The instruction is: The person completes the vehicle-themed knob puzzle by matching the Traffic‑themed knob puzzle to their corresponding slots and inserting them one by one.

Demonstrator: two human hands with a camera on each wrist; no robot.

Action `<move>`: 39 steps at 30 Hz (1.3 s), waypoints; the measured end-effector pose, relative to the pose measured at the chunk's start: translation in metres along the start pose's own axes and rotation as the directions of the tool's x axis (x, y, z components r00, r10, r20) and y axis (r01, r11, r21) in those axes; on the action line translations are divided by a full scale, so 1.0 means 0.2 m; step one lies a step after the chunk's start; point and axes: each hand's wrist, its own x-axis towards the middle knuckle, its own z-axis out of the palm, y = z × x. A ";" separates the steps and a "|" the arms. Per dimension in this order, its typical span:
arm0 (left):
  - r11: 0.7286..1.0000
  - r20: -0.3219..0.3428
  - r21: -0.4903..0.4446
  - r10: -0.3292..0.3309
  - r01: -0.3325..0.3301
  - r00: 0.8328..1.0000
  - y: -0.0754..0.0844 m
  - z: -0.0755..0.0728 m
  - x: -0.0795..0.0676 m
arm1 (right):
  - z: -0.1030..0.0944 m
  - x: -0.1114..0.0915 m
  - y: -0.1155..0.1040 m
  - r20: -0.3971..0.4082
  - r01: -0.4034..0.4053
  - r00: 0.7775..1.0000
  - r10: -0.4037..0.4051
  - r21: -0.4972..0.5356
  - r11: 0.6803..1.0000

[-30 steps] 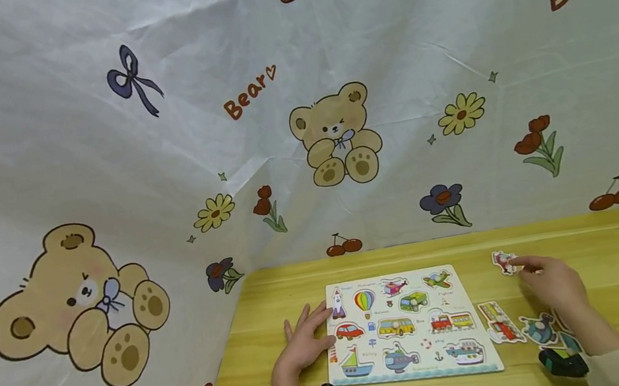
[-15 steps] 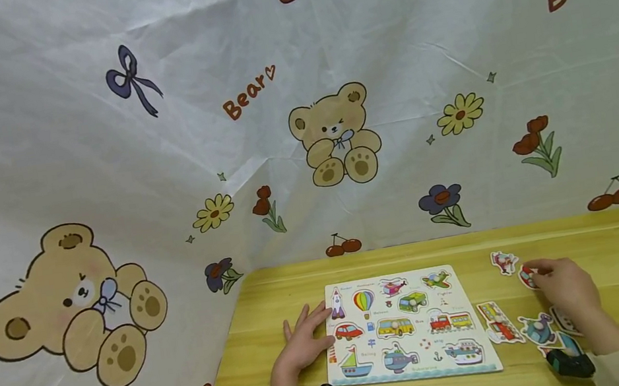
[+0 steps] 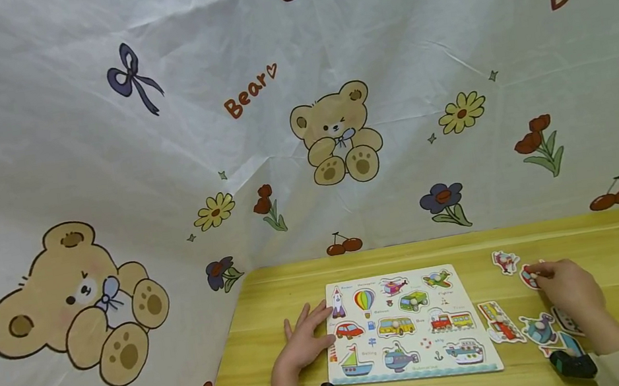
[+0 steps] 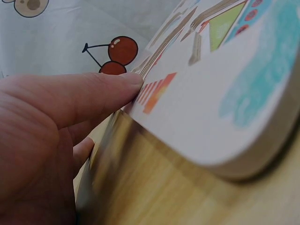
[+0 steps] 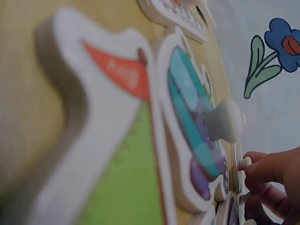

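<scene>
My left hand [image 3: 302,347] lies at the left edge of a white puzzle board [image 3: 460,297] printed with vehicles. Its fingers are extended, and in the left wrist view the thumb [image 4: 124,84] rests on the board's edge. To the right of the board, my right hand [image 3: 573,290] pinches the knob [image 5: 244,162] of a small red-and-white puzzle piece [image 3: 528,278], partly hidden by the fingers. Just beyond it lies a red-and-pink puzzle piece [image 3: 506,262]. A long red-and-yellow puzzle piece [image 3: 500,322] and a blue puzzle piece [image 3: 540,328] lie nearer the board.
Below the right hand sit more knobbed pieces, among them a sail-shaped piece [image 5: 122,150] with a green sail and a teal-and-purple piece [image 5: 192,112]. A black wrist device [image 3: 573,365] overlaps the pile in the head view. Behind the wooden table [image 3: 276,291] hangs a bear-patterned cloth [image 3: 290,222].
My right hand has left the red-and-pink piece at the back, moved right and nearer, and taken the knob of the red-and-white piece. The left hand and board stay put.
</scene>
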 end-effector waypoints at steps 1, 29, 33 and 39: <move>1.000 0.000 -0.001 0.000 0.000 1.000 0.00 0.00 0.00 | 0.00 0.00 0.00 0.004 0.001 1.000 -0.001 -0.002 1.000; 1.000 -0.006 -0.016 0.011 -0.011 1.000 0.01 -0.01 -0.01 | -0.02 0.01 -0.02 0.065 0.039 0.997 -0.039 -0.012 0.999; 1.000 -0.007 -0.012 0.010 -0.010 1.000 0.01 -0.01 0.00 | -0.02 0.01 -0.02 0.073 0.043 0.996 -0.042 -0.011 0.999; 1.000 -0.004 -0.009 0.018 -0.018 1.000 0.01 -0.01 0.00 | -0.02 0.01 -0.03 0.060 0.058 0.997 -0.057 -0.016 0.998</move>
